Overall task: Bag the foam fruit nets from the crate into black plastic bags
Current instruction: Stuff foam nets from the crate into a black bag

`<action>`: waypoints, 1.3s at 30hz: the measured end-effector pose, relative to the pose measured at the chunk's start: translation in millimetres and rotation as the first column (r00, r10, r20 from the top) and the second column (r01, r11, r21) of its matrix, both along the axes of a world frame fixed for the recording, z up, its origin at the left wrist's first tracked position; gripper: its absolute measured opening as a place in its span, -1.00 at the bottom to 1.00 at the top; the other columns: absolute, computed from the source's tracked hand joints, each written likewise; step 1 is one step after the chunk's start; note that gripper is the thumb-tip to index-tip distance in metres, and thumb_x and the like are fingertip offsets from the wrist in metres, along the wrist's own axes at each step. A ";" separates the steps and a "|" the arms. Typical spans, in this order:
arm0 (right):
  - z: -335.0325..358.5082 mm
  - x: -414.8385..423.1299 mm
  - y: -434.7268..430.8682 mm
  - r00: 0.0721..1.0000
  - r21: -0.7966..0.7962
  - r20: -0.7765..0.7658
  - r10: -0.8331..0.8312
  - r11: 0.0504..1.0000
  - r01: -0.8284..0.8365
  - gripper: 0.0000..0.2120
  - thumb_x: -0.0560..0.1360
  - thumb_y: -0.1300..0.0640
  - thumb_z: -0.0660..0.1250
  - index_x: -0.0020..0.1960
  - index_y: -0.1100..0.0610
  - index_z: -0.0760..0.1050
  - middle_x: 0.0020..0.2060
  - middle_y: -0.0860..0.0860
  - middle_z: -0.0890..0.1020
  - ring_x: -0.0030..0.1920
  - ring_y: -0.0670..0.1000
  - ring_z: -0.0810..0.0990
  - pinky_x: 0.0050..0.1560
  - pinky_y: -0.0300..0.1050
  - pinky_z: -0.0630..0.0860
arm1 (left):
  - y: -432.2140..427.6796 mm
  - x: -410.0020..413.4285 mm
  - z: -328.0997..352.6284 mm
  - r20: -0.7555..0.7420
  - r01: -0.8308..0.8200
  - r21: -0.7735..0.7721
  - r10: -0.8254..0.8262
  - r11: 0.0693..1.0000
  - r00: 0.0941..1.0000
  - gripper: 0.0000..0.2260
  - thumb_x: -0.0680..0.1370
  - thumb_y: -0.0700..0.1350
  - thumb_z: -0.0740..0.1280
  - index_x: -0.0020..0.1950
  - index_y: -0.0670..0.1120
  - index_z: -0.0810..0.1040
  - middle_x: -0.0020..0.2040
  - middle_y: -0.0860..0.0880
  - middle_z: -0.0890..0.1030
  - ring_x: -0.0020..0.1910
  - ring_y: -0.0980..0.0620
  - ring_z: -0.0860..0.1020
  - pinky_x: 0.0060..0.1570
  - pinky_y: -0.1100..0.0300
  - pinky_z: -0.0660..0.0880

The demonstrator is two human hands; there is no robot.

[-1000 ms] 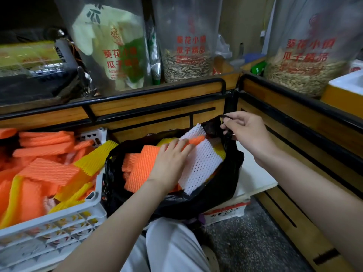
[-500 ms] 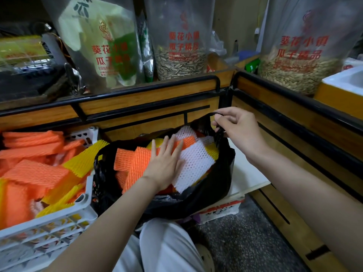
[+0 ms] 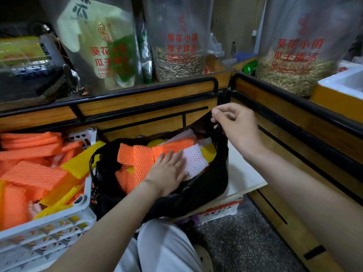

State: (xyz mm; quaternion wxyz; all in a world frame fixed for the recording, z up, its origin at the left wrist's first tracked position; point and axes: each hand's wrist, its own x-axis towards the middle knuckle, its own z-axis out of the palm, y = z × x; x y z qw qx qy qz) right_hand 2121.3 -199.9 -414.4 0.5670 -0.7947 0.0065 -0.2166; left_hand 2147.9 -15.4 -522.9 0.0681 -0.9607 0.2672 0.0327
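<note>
Pressing our left hand (image 3: 169, 172), fingers straight, flat on foam nets (image 3: 142, 159) sitting inside black bag (image 3: 198, 193). Our right hand (image 3: 234, 127) pinching bag rim. More nets lying in white crate (image 3: 59, 217) beside bag.

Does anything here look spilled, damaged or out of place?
Nothing stands out. The orange, yellow and white foam fruit nets sit inside the black plastic bag under the flat left hand, the right hand pinches the bag's rim, and the rest lie heaped in the white plastic crate.
</note>
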 end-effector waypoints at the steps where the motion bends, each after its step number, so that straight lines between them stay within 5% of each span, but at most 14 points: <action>1: 0.6 -0.6 -0.8 1.000 -0.008 0.002 -0.003 1.000 0.003 -0.94 0.53 0.10 0.31 -0.07 0.01 0.56 -0.27 -0.09 0.64 -0.31 -0.23 0.56 -0.29 -0.40 0.44 | 0.1 0.4 -1.5 -0.034 0.004 -0.001 -0.004 1.000 0.999 -0.50 0.64 0.13 -0.12 0.55 -0.02 -0.03 0.56 -0.02 -0.15 0.53 -0.07 -0.18 0.46 0.02 -0.23; 8: -7.8 -3.3 -5.0 0.998 -0.149 -0.045 -0.039 0.988 0.032 -0.94 0.53 0.08 0.30 -0.04 0.02 0.55 -0.24 -0.12 0.62 -0.16 -0.18 0.58 -0.17 -0.37 0.44 | 2.6 -4.2 3.0 -0.073 0.016 -0.146 -0.027 0.989 0.997 -0.54 0.64 0.11 -0.11 0.53 0.02 0.11 0.56 0.01 -0.06 0.53 -0.03 -0.14 0.46 0.05 -0.24; 13: -9.7 -4.4 5.3 0.996 -0.321 -0.055 -0.074 0.946 0.053 -0.80 0.54 0.09 0.28 0.15 0.09 0.48 -0.13 -0.14 0.49 -0.11 -0.11 0.50 -0.11 -0.25 0.40 | 4.9 -12.2 12.1 0.013 0.081 -0.104 -0.080 0.991 0.997 -0.54 0.65 0.06 -0.04 0.53 -0.05 0.07 0.56 0.00 -0.01 0.53 -0.01 -0.09 0.46 0.06 -0.19; 19: -6.1 -13.1 33.7 0.997 -0.658 0.048 -0.053 0.750 0.071 -0.69 0.52 0.13 0.31 0.25 0.07 0.40 0.14 -0.01 0.41 0.20 -0.02 0.36 0.19 -0.13 0.36 | 17.6 -28.6 33.2 0.190 0.132 -0.041 -0.122 0.990 0.974 -0.52 0.60 -0.07 0.09 0.51 -0.12 0.12 0.55 -0.12 0.05 0.52 -0.09 -0.01 0.47 0.02 -0.13; 23: -3.9 -15.7 69.9 0.985 -0.752 0.151 0.085 0.657 0.059 -0.73 0.50 0.14 0.32 0.19 0.08 0.43 0.10 0.01 0.44 0.16 0.00 0.35 0.17 -0.12 0.31 | 53.1 -46.3 49.9 0.338 0.187 -0.077 -0.151 0.979 0.929 -0.65 0.43 -0.07 0.15 0.15 -0.10 0.52 0.12 -0.12 0.56 0.14 -0.14 0.51 0.19 0.05 0.33; 27: -7.6 -14.9 122.6 0.946 -0.755 0.210 0.247 0.656 -0.004 -0.78 0.49 0.16 0.31 0.13 0.11 0.46 0.03 0.00 0.48 0.08 0.03 0.41 0.08 -0.12 0.34 | 114.5 -62.8 58.9 0.469 0.199 -0.134 -0.115 0.971 0.876 -0.71 0.39 -0.08 0.16 0.03 -0.11 0.53 -0.08 -0.07 0.53 -0.08 -0.08 0.48 -0.08 0.11 0.30; 34: -25.4 -6.0 229.5 0.837 -0.711 0.049 0.545 0.607 -0.354 -0.72 0.51 0.22 0.29 0.21 0.15 0.41 0.12 0.05 0.44 0.19 0.04 0.41 0.12 -0.28 0.26 | 242.2 -64.8 43.9 0.430 -0.165 -0.238 0.257 0.957 0.866 -0.71 0.43 -0.05 0.13 0.09 -0.09 0.48 -0.04 -0.07 0.53 -0.04 -0.13 0.51 -0.09 0.09 0.27; 39: -62.7 15.3 289.7 0.795 -0.702 -0.201 0.573 0.482 -0.525 -0.47 0.54 0.12 0.30 0.43 0.13 0.17 0.34 0.06 0.28 0.39 0.03 0.23 0.31 -0.21 0.18 | 298.4 -55.8 19.2 0.262 -0.350 -0.291 0.426 0.891 0.866 -0.56 0.49 0.07 0.16 0.28 -0.12 0.46 0.27 -0.12 0.52 0.28 -0.15 0.47 0.26 0.11 0.24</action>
